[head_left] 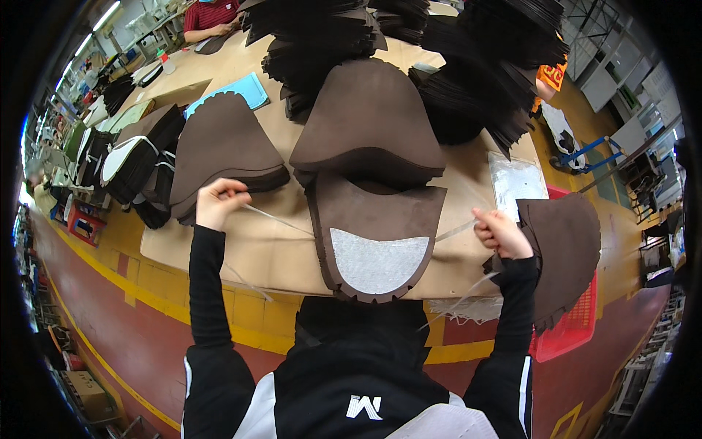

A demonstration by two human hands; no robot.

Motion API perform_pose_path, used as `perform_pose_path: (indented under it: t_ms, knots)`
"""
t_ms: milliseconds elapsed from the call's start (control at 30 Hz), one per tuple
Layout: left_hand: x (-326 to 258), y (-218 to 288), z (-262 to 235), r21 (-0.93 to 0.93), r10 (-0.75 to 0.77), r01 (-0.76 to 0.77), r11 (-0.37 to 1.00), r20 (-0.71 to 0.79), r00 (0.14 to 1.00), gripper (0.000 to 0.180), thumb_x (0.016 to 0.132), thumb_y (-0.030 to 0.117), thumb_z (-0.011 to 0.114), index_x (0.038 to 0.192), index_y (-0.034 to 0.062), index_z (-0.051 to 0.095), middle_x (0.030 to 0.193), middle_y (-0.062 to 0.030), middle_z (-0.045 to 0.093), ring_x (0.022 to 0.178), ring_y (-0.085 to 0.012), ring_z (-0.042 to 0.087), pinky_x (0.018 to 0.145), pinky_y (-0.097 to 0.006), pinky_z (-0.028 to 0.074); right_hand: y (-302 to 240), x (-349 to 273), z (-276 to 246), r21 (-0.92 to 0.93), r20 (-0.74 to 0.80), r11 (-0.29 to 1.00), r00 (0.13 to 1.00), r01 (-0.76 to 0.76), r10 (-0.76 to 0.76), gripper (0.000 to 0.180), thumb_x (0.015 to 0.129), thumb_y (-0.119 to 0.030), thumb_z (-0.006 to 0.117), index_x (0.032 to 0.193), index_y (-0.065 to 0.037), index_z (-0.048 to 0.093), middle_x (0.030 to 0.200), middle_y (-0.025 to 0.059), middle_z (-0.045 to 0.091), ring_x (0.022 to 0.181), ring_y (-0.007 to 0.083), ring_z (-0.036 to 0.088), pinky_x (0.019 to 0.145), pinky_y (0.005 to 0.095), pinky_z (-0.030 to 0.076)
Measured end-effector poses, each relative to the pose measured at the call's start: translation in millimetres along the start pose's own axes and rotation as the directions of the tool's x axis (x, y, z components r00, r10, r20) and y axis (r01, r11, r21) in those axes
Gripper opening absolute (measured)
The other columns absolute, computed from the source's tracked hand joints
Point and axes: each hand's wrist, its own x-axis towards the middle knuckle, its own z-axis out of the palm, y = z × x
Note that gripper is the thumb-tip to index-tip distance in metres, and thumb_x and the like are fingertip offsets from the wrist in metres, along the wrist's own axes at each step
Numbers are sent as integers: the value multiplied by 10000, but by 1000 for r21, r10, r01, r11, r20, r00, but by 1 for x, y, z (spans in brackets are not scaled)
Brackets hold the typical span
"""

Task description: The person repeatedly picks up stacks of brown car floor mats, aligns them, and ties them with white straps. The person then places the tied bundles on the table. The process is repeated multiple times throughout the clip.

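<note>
In front of me a stack of dark brown cut pieces (387,208) lies at the table's near edge, its notched, rounded end toward me. A pale grey curved patch (380,262) covers part of the top piece. My left hand (219,203) pinches one end of a thin white tie string (281,222), stretched to the stack's left side. Level with it on the other side, my right hand (504,233) is closed on the other end, pulled out from the stack's right side. Loose string tails hang below both hands. The string's path under the stack is hidden.
More brown stacks stand behind (369,110) and at left (227,139); one (567,249) sits at right over a red crate (574,329). Tied bundles (139,161) lie far left. Tall dark piles (475,66) fill the back. A person (212,18) works across the table.
</note>
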Motion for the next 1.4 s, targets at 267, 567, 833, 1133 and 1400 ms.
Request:
perform_pose_path:
  t_ms: [267,567,833,1133,1400]
  knots:
    - [-14,116,99,-235,38,93,968,498,866,304,861,35,683,1160,-10,652,795,34,576,766,-30,558,666,-172,437,-108,-5,123,-261,217,910,938,322,-270,326,1002,-272,539,809,-19,607,541,-88,388,464,6,295,433,199,214]
    - [-6,84,142,-359,173,15,933,485,857,223,911,147,660,1047,-30,675,904,-70,661,783,-69,539,677,-220,446,-110,22,248,-69,610,552,473,831,-635,278,987,-209,512,1010,24,662,760,59,655,732,227,637,793,344,508]
    - [-29,90,94,-690,55,224,688,358,932,206,952,123,614,980,-73,671,811,-81,649,584,-24,412,538,-150,327,-51,42,241,-591,503,434,731,680,-461,294,932,-276,589,1028,0,622,839,227,635,836,378,628,744,428,490]
    - [-61,-14,123,-608,-285,459,648,366,886,238,942,160,582,1049,-32,673,955,-87,673,973,-154,624,849,-284,498,-60,74,276,-227,425,430,486,874,-764,154,945,-114,543,858,2,596,713,130,589,681,262,615,616,347,471]
    - [-87,-16,148,-814,-410,318,486,110,906,283,907,158,676,1077,-70,678,938,-75,691,845,-108,617,785,-228,463,-83,74,256,-647,228,394,659,653,-716,375,762,-66,733,1126,-17,657,825,52,535,678,132,560,619,245,453]
